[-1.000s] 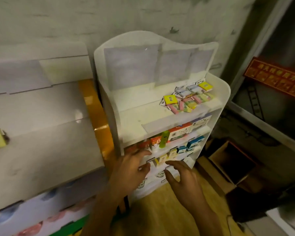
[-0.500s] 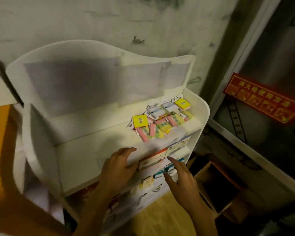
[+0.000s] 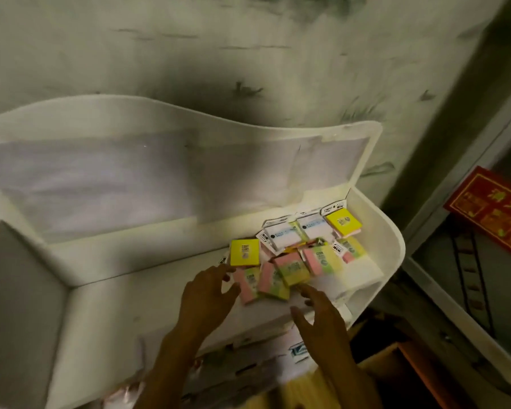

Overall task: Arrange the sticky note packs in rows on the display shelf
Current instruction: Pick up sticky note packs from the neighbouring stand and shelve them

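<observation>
Both hands hold nothing: left hand (image 3: 204, 293) and right hand (image 3: 322, 315) hover with fingers spread beside the sticky note packs (image 3: 289, 261). These lie in a loose heap at the right end of the white display shelf (image 3: 115, 305).

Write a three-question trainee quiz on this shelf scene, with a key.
1. True or false: the sticky note packs already lie in neat rows.
2. On which end of the top shelf are the packs heaped: A left, B right?
3. Fill in: both hands, left and right, hold ____.

Key: 1 false, they lie in a loose heap. 2 B. 3 nothing; the fingers are spread near the front packs.
</observation>
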`<action>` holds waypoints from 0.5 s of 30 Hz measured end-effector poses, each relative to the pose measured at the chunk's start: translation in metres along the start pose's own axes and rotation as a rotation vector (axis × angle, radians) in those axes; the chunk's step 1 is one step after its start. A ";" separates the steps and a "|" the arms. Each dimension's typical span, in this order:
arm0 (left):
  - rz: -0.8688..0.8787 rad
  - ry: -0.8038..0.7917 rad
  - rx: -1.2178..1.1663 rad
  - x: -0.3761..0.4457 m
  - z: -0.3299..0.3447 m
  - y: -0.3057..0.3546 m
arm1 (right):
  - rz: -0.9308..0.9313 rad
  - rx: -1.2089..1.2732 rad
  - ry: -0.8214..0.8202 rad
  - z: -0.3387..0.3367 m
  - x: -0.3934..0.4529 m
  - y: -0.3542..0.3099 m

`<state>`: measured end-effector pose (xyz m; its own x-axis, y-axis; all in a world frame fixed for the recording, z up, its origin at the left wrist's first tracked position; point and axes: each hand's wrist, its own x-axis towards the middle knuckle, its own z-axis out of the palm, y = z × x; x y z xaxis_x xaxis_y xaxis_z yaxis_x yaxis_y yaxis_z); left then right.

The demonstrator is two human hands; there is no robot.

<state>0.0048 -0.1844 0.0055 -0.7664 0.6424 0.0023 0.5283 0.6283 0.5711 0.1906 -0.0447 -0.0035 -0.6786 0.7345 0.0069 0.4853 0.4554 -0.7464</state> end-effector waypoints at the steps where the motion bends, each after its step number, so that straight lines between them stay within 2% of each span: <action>1: -0.013 0.014 0.002 0.008 0.006 0.005 | -0.001 0.017 0.010 -0.004 0.011 0.004; 7: -0.160 0.049 -0.045 0.057 0.038 0.060 | 0.036 0.041 -0.003 -0.037 0.091 0.028; 11: -0.211 0.098 -0.023 0.088 0.063 0.103 | 0.024 0.055 0.099 -0.062 0.137 0.040; 15: -0.332 0.112 -0.007 0.116 0.090 0.127 | 0.057 0.049 0.108 -0.084 0.174 0.059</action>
<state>0.0153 0.0092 0.0046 -0.9316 0.3511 -0.0944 0.2413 0.7914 0.5617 0.1475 0.1520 0.0096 -0.5859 0.8097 0.0333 0.4919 0.3881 -0.7793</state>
